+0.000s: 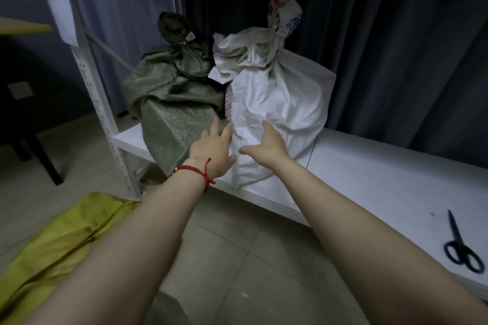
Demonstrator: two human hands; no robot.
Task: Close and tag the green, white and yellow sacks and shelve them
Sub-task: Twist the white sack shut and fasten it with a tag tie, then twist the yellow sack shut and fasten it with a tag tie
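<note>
A white sack (280, 92), tied at its neck, stands on the low white shelf (369, 174). Beside it on the left stands a green sack (169, 103), also tied, with a small tag at its knot. My left hand (214, 148), with a red string at the wrist, lies with straight fingers against the white sack's lower left side, next to the green sack. My right hand (266, 145) is spread flat on the white sack's front. A yellow sack (55, 243) lies on the floor at the lower left.
Black scissors (460, 245) lie on the shelf at the right. A white shelf upright (100, 103) stands left of the green sack. Dark curtains hang behind. A dark table leg (45, 158) stands at the far left on the tiled floor.
</note>
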